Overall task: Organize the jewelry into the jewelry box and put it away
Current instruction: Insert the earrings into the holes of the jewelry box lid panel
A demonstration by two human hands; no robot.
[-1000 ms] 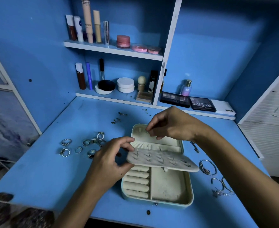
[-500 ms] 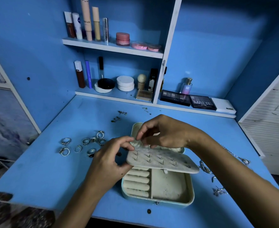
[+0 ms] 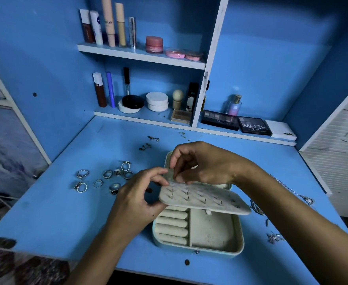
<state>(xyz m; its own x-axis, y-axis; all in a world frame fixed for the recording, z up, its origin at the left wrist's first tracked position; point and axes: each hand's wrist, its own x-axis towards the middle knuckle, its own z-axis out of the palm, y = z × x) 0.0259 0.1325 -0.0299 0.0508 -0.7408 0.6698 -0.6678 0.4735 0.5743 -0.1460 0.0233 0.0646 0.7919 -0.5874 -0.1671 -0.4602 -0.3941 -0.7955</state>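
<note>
My left hand grips the earring panel steady above the open jewelry box mid-surface. Right hand pinches at its top edge, apparently seating an earring. Rings wait loose, left.

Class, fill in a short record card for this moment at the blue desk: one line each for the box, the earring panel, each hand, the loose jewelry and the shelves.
box: jewelry box open on the blue desk
panel: earring panel held above the box, studs in it
left hand: left hand grips the panel's left edge
right hand: right hand pinches at the panel's far corner; what it pinches is too small to tell
loose jewelry: rings left of the box, chains right
shelves: cosmetics
</note>
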